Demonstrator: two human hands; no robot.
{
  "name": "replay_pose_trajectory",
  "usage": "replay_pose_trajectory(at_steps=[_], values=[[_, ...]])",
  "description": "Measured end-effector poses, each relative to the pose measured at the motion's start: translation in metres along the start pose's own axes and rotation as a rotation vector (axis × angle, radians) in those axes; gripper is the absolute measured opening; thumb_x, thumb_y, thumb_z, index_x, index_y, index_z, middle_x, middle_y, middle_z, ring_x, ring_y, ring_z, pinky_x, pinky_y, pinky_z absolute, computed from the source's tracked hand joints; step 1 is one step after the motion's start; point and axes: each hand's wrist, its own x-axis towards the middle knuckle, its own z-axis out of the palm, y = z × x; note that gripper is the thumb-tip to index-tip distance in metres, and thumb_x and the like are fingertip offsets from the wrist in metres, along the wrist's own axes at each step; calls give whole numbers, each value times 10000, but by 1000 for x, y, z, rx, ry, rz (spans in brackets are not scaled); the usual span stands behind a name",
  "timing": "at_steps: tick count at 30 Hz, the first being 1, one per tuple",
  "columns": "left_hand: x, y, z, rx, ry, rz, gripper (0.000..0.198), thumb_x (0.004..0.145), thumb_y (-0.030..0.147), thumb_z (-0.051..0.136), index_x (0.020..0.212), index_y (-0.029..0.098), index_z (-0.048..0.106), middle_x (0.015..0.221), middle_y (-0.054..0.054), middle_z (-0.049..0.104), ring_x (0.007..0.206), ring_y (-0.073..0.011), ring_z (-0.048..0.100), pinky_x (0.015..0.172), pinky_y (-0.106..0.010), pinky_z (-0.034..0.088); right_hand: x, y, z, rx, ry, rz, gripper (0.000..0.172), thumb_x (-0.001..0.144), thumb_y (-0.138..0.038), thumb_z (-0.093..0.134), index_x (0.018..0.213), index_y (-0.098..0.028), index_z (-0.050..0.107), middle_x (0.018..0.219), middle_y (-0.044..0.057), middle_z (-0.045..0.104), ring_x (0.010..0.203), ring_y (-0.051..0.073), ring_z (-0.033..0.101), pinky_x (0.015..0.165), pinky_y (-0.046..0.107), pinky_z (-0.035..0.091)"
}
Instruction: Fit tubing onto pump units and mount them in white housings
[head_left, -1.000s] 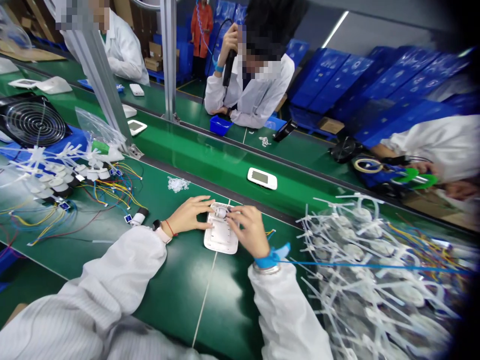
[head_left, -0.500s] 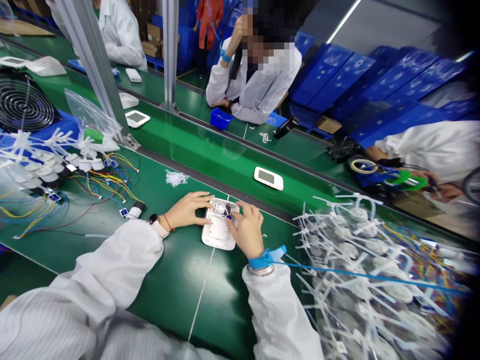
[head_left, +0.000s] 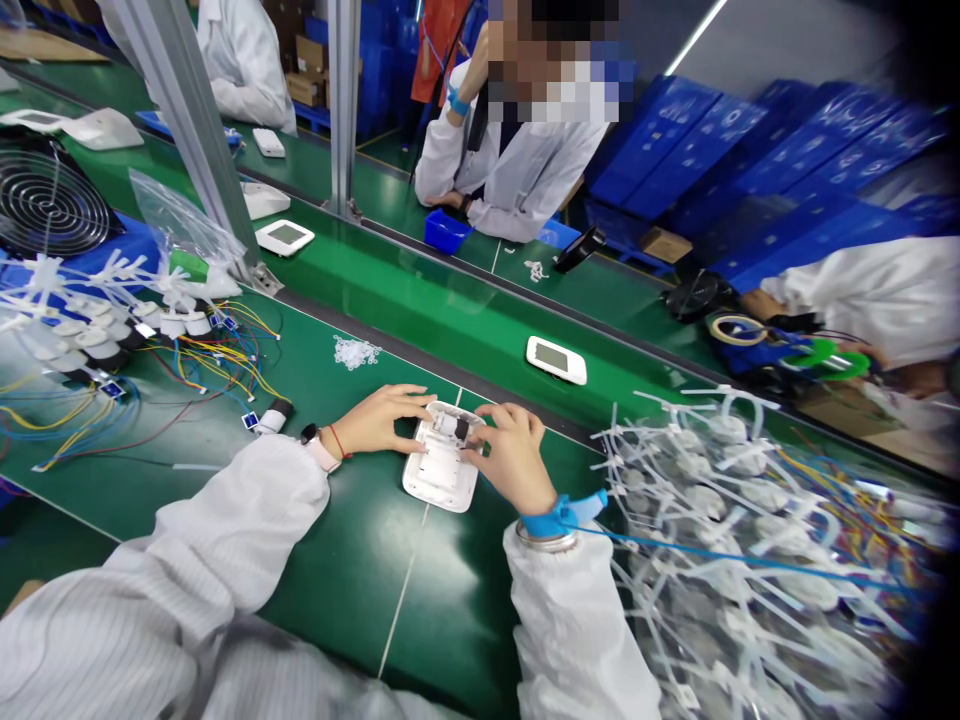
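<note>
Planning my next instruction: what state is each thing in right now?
White casing, lying flat, inside up.
Small cylinder, seated at the casing's top end.
Left hand, open, steadying the casing.
Right hand, fingers pinching the cylinder.
Display unit, lying screen up, untouched.

The small part (head_left: 452, 427) is half covered by the right hand (head_left: 517, 460); the pile of tubes (head_left: 750, 560) is blurred toward the right edge.

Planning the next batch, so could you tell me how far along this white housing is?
The housing lies open on the mat, a small cylinder at its top. The left hand steadies it; the right hand works the cylinder. Untouched: the wired parts alongside.
</note>
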Motion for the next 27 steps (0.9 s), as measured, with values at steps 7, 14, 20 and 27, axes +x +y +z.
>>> replay_pose_trajectory(at_steps=[7, 14, 20, 27], values=[[0, 1, -1, -4, -3, 0, 358, 684, 392, 687, 1003, 242, 629, 1265, -28, 515, 1227, -231, 394, 991, -390, 329, 0, -3, 0, -51, 18, -33, 118, 670, -191, 683, 578, -197, 611, 1046, 51, 581, 1034, 284, 413, 871, 485, 269], [0, 0, 0, -6, 2, 3, 359, 684, 397, 688, 1005, 247, 628, 1264, -27, 516, 1222, -232, 401, 985, -390, 334, -4, -5, 3, -97, 19, -33, 80, 697, -229, 676, 617, -228, 675, 1107, 44, 598, 1068, 320, 403, 870, 529, 269], [0, 0, 1, -6, 6, 5, 357, 692, 419, 676, 1001, 248, 629, 1265, -21, 515, 1220, -229, 403, 989, -387, 333, -19, -12, -5, -227, -9, -56, 187, 672, -240, 709, 854, -201, 694, 1273, 103, 502, 1132, 355, 387, 898, 546, 284], [1, 0, 1, -16, -1, -1, 357, 698, 416, 670, 1012, 251, 626, 1270, -23, 510, 1220, -231, 403, 987, -387, 334, -21, -10, -8, -210, -5, -71, 93, 703, -210, 678, 781, -247, 712, 1268, 77, 510, 1151, 357, 390, 915, 572, 265]])
